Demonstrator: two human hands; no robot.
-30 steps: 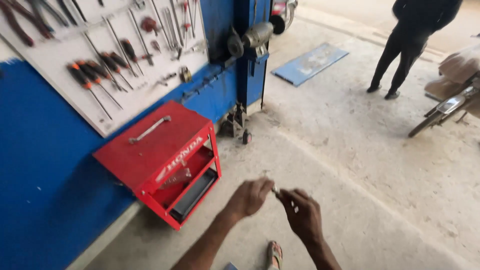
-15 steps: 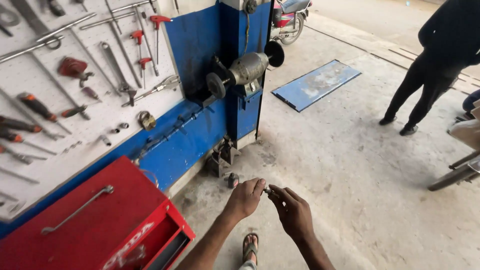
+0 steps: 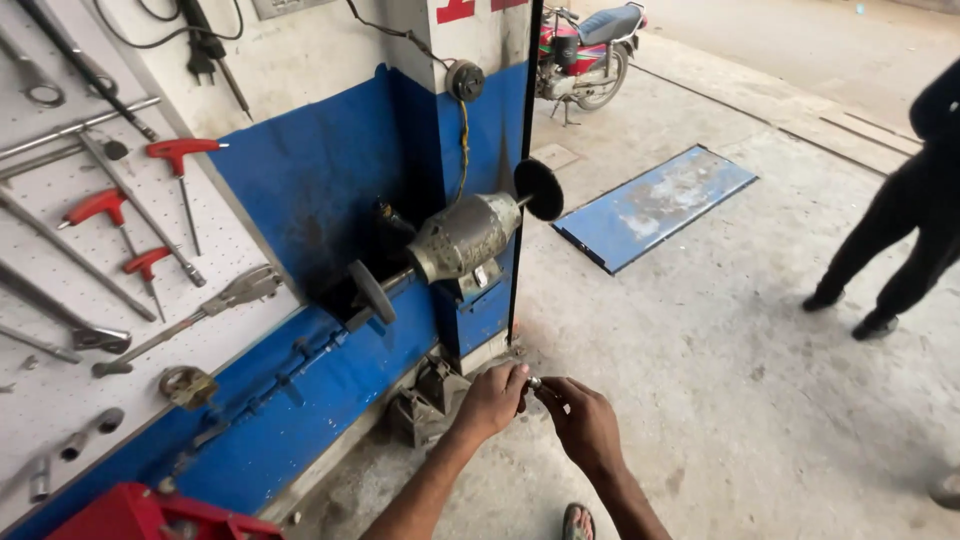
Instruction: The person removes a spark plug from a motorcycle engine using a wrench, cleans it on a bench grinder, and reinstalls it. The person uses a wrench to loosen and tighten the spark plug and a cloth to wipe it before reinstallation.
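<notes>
Nearest the camera, at the bottom of the view, the left hand (image 3: 492, 400) and the right hand (image 3: 585, 425) meet in mid-air above the concrete floor (image 3: 720, 360), fingertips toward each other. Between them sits a small metal part (image 3: 534, 382), pale and shiny, pinched at the tips of both hands: the left fingers curl tight round its left end, the right thumb and forefinger close narrowly on its right end. As far as it shows, it lies roughly across from one hand to the other, no nearer to either; most of it is covered by the fingers, so its shape and kind cannot be made out. A sandalled foot (image 3: 578, 521) is cut off by the bottom edge. Just beyond the hands, small metal stands (image 3: 425, 395) sit at the foot of the blue wall (image 3: 310, 180). Above them a bench grinder (image 3: 462, 238) juts from the corner of the wall, a dark wheel at each end. To the left hangs a pegboard (image 3: 60, 250) with red-handled tools and long wrenches. Further out lie a blue floor panel (image 3: 655, 205), another person's dark-clothed legs (image 3: 890, 250) at the right edge, and a parked motorcycle (image 3: 585, 45).
</notes>
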